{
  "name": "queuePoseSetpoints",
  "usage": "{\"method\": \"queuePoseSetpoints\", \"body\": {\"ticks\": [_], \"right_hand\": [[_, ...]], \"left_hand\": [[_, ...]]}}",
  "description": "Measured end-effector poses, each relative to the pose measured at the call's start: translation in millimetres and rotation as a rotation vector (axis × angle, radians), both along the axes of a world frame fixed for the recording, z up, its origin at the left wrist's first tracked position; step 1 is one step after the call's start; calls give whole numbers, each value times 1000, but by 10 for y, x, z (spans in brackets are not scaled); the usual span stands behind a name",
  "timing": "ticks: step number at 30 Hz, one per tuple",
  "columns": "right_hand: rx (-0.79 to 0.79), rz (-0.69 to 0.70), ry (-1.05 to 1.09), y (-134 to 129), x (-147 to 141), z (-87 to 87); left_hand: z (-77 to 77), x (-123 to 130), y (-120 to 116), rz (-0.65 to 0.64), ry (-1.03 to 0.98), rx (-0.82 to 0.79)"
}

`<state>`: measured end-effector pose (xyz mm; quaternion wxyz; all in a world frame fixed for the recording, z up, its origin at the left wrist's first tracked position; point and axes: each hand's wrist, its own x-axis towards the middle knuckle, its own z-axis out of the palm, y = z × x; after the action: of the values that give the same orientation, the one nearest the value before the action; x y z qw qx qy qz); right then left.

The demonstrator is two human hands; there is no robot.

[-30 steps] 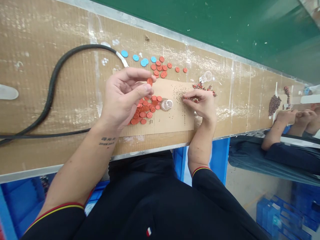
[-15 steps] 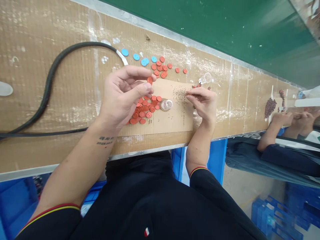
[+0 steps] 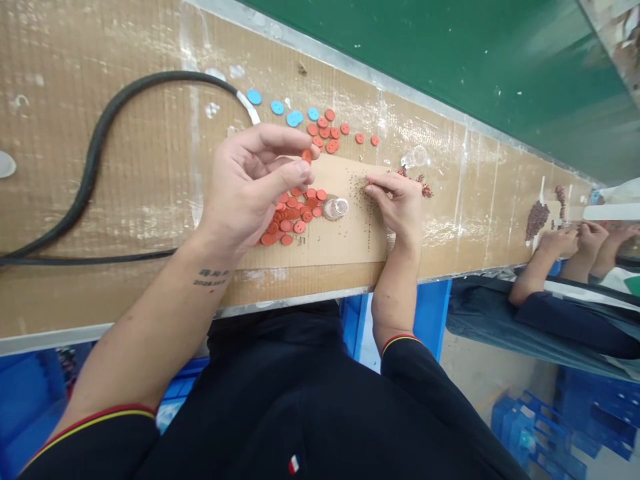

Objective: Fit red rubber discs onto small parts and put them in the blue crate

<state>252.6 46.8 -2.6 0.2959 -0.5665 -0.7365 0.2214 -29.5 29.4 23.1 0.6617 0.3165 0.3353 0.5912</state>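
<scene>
Right hand [image 3: 397, 208] shifted; left hand [image 3: 250, 180]: one button [image 3: 307, 156].

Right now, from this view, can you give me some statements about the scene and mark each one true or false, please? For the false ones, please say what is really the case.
The left hand pinches an orange button. True.

The blue buttons lie on the brown card sheet. False: they lie on the bench's cardboard cover, beyond the sheet's far edge.

A clear round container sits on the sheet between the orange button pile and the right hand. True.

The right hand holds a blue button. False: its fingertips meet over small dark specks; anything they hold is too small to tell.

A black cable lies left of the left hand. True.
</scene>
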Motion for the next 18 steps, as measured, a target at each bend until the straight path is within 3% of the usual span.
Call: {"method": "queuePoseSetpoints", "body": {"ticks": [5,8,15,18], "right_hand": [[-6,-21,40,5,-13,-29],[28,-18,81,-11,6,-20],[361,-193,209,-147,84,6],[421,-139,337,-242,-79,3]], "left_hand": [[-14,-19,6,-18,-44,-58],[-35,-30,20,-18,-45,-15],[-15,-3,-35,7,-32,73],[54,66,-115,-42,-12,3]]}}
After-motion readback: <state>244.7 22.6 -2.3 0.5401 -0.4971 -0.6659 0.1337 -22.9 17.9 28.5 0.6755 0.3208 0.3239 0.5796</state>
